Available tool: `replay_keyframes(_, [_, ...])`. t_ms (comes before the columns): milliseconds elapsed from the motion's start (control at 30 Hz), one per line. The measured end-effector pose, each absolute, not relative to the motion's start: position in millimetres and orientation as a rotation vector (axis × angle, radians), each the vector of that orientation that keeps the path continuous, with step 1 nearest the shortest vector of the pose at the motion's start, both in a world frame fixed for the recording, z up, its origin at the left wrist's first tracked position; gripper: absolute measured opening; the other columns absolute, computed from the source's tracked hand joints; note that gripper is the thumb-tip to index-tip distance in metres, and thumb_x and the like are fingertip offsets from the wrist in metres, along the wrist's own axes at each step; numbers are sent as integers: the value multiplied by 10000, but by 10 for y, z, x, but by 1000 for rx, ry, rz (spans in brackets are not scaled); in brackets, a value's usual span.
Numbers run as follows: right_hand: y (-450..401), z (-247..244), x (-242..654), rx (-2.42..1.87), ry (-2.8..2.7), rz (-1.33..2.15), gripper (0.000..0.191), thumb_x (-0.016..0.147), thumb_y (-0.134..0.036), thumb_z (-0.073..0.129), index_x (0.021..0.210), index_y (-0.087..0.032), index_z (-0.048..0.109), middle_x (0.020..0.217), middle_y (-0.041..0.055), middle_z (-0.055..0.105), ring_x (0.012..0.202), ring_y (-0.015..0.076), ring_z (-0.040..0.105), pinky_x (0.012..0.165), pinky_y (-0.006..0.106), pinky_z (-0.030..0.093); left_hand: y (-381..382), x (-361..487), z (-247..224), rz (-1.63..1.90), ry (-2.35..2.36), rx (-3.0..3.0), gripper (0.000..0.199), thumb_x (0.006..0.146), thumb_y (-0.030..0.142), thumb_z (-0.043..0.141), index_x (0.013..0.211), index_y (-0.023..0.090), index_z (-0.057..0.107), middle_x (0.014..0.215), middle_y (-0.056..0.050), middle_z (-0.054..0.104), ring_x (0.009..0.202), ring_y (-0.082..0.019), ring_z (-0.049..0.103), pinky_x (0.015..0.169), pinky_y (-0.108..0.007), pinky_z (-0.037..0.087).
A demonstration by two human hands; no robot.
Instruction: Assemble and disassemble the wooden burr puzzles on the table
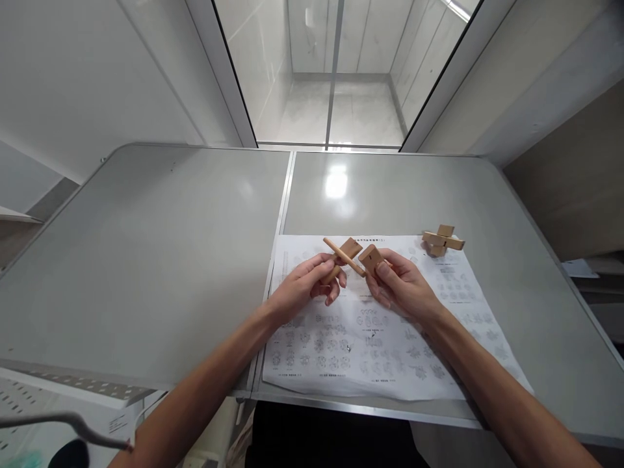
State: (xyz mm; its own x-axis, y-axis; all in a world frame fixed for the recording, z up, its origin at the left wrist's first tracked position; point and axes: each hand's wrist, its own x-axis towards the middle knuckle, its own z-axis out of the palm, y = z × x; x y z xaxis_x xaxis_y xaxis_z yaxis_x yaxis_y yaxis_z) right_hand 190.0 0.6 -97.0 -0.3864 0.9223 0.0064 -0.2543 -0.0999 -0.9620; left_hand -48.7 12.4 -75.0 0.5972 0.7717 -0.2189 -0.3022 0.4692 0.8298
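Note:
Above a printed paper sheet [312, 370] covered with small diagrams, both my hands hold wooden puzzle pieces. My left hand [307, 283] is closed on several wooden pieces [350, 248], one of them a thin stick lying crosswise over the others. A wooden block [371, 259] with a small dark mark is gripped in my right hand [397, 283], between thumb and fingers. The block is close to the stick's lower end; whether they touch I cannot tell. My fingers partly hide the pieces.
An assembled wooden cross-shaped puzzle [442, 240] sits at the sheet's upper right corner. The grey folding table [195, 260] has a metal seam [286, 192] left of the paper. Beyond the far edge is a glass door [312, 97]. A cable [63, 419] runs at lower left.

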Motion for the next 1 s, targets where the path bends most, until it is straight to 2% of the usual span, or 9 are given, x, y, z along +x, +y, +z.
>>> replay_keyframes(400, [-24, -990, 1893, -733, -1246, 1697, 246, 1067, -473, 674, 1193, -263, 701, 592, -66, 609, 386, 98, 504, 397, 228, 398, 66, -403, -741, 705, 592, 617, 216, 1019, 351, 669, 1052, 141, 630, 885, -35, 639, 604, -89, 546, 614, -244, 443])
replay_keyframes(600, [-39, -911, 1833, -788, -1327, 1683, 293, 1091, -455, 640, 1283, -239, 688, 552, -76, 621, 369, 95, 518, 415, 224, 434, 51, -396, -782, 662, 580, 636, 249, 1030, 371, 653, 1119, 139, 645, 890, -32, 617, 630, -96, 531, 635, -255, 429])
replay_keyframes(800, [-43, -916, 1814, -827, -1385, 1607, 354, 1075, -494, 651, 1296, -220, 690, 501, -97, 576, 355, 96, 496, 414, 227, 443, 40, -408, -765, 594, 561, 682, 235, 1059, 381, 608, 1113, 156, 648, 794, 35, 492, 575, -73, 357, 663, -269, 422])
replay_keyframes(1000, [-61, -899, 1804, -898, -1384, 1540, 340, 1070, -495, 650, 1249, -211, 710, 492, -99, 566, 352, 96, 472, 407, 229, 423, 47, -404, -754, 579, 568, 728, 244, 1067, 395, 582, 1146, 168, 627, 789, 41, 480, 582, -87, 328, 677, -278, 428])
